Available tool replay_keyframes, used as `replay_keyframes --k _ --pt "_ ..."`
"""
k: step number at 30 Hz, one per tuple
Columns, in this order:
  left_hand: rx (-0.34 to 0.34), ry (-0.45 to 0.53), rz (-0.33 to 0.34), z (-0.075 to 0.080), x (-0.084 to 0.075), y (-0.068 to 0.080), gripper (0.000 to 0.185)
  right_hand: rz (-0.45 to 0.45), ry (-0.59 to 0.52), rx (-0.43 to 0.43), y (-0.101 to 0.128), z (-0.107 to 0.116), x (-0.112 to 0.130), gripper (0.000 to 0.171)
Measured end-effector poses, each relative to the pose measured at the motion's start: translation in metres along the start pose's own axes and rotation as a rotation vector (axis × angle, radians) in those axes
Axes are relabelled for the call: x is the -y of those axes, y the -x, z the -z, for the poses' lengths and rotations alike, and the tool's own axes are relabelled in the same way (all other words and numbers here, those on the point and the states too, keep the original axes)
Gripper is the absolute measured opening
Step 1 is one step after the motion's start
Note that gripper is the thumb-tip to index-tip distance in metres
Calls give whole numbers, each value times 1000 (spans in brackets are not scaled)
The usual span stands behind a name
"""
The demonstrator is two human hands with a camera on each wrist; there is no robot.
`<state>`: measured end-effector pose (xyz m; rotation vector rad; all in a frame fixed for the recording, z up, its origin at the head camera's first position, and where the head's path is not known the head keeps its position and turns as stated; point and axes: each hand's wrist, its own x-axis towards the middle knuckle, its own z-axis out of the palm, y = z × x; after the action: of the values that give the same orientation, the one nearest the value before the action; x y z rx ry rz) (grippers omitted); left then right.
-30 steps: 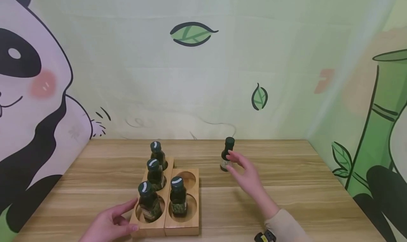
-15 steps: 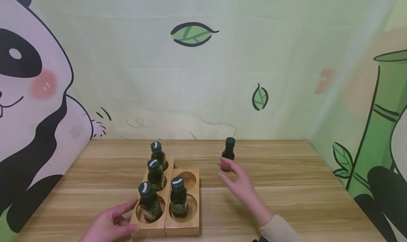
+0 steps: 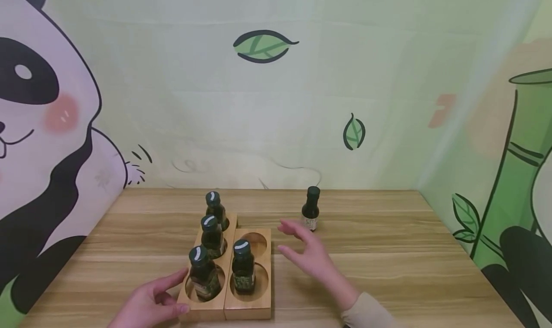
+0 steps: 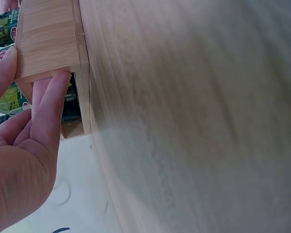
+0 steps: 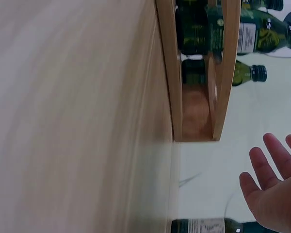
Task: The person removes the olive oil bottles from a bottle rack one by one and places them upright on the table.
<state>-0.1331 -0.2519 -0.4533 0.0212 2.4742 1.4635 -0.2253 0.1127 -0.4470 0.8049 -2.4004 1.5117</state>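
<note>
My left hand (image 3: 146,301) grips the front left corner of a wooden bottle rack (image 3: 247,313). In the left wrist view, the thumb and fingers (image 4: 51,111) press its wooden end from two sides. Dark green capped bottles stand in the round holes: a front left bottle (image 3: 204,275), a middle left bottle (image 3: 212,237), a back left bottle (image 3: 215,210) and a front right bottle (image 3: 243,270). The rack's back right hole (image 3: 254,243) has no bottle. My right hand (image 3: 312,256) is in the air right of the rack, fingers spread, holding nothing.
A slim dark bottle (image 3: 310,213) with a pale label stands alone on the wood-grain table (image 3: 388,251), behind my right hand. A printed cloth backdrop (image 3: 194,103) with a panda and leaves rises along the table's back edge.
My right hand has moved left, away from the lone bottle and toward the rack, so that bottle's label shows. The left hand and the racked bottles stay in place.
</note>
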Motion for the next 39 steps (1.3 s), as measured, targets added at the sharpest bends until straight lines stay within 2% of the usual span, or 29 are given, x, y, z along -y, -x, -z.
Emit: replay_keyframes --k 5,12,25,39 --pt "3 7 2 0 1 -1 89 -46 -49 53 -1 -9 10 64" --pt "7 11 -9 0 1 0 90 -11 -87 102 -4 -22 22 70" --pt "0 -1 -14 0 1 0 91 0 -164 168 -8 -37 45 73" --pt "12 32 -40 0 3 0 89 -63 -245 159 -8 -54 52 64"
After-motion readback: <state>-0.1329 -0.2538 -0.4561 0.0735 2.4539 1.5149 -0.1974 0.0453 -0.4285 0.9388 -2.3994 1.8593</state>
